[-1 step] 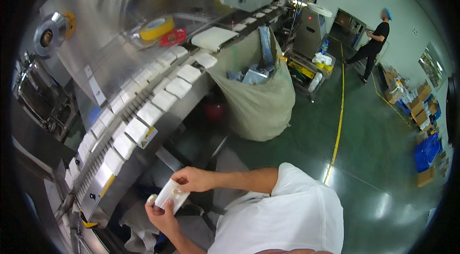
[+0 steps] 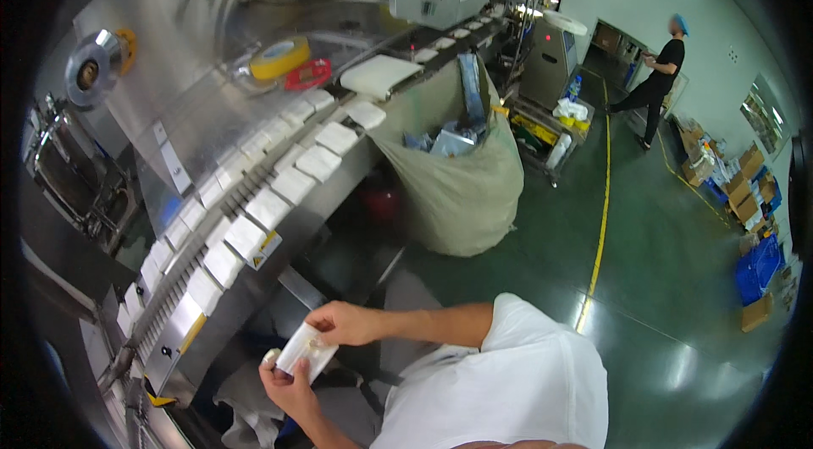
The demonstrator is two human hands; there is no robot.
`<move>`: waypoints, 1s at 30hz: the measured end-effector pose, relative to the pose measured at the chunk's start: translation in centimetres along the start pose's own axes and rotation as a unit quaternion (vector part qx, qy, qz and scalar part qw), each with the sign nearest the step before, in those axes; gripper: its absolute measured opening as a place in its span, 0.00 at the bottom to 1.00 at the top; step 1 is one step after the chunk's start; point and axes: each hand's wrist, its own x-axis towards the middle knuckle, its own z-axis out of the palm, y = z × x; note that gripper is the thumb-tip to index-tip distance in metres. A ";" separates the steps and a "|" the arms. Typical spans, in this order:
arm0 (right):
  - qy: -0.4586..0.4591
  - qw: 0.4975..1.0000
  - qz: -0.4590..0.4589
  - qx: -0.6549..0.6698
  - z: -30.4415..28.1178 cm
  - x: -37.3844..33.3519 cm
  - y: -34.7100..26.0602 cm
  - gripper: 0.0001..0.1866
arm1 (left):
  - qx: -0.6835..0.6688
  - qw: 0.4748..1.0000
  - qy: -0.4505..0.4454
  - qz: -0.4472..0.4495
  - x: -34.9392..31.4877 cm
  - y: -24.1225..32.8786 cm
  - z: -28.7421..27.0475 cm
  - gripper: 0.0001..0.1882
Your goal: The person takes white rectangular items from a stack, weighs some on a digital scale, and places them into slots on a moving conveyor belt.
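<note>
Both my hands hold one small white rectangular packet (image 2: 306, 351) that looks soft and flat, with a faint yellowish mark on its face. My right hand (image 2: 345, 324) grips its upper end, fingers closed over the edge. My left hand (image 2: 290, 383) pinches the lower end between thumb and fingers; one fingertip has a white covering. The packet is tilted, off to the near side of a conveyor (image 2: 279, 237). Along that conveyor lie rows of similar white folded pads (image 2: 268, 207). Whether the packet is sealed I cannot tell.
A large beige sack (image 2: 461, 195) with bluish wrappers inside hangs beside the conveyor. Yellow tape rolls (image 2: 279, 58) and a red ring (image 2: 308, 74) rest on the machine cover. At the far right, a person (image 2: 665, 81) in a blue cap stands near cardboard boxes (image 2: 745, 195).
The whole view has shifted very slightly, so the surroundings sit a little lower. Both hands keep the same grip on the white packet.
</note>
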 end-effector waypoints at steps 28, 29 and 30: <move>0.032 0.998 0.050 0.000 -2.5 1.4 -1.6 0.13 | -0.129 0.990 -0.035 -0.037 -1.6 -1.0 -2.5 0.29; 0.032 0.997 0.062 -0.025 -3.3 1.6 -2.3 0.14 | -0.111 0.992 -0.013 -0.051 -1.5 -1.6 -2.8 0.28; 0.044 0.998 0.054 -0.011 -3.7 2.0 -3.1 0.14 | -0.074 0.995 0.015 -0.067 -1.4 -3.9 -4.0 0.27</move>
